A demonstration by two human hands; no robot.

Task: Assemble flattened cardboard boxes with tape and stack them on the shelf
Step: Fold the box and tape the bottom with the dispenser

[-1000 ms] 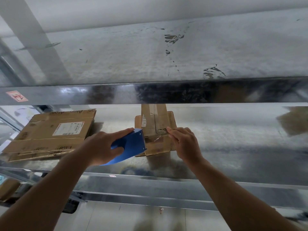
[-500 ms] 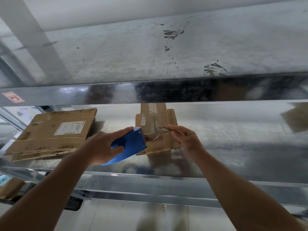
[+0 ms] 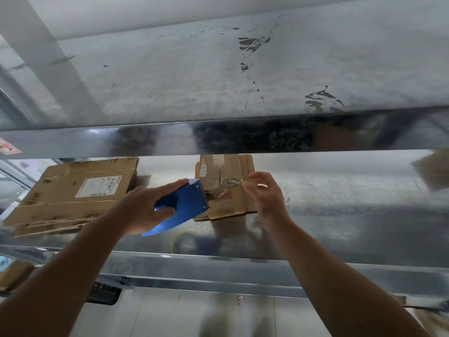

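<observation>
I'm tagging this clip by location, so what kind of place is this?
Probably a warehouse or packing storeroom: bare metal shelving, flattened cardboard boxes stacked on it, and a blue tape dispenser gripped in the left hand.

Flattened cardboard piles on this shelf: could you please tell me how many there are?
2: a larger pile at the left and a small pile in the middle. A blurred brown shape far right may be another.

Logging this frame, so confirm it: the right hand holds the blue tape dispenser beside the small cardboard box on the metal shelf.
Wrong hand. The head view shows the left hand holding the blue tape dispenser beside the small cardboard box on the metal shelf.
</observation>
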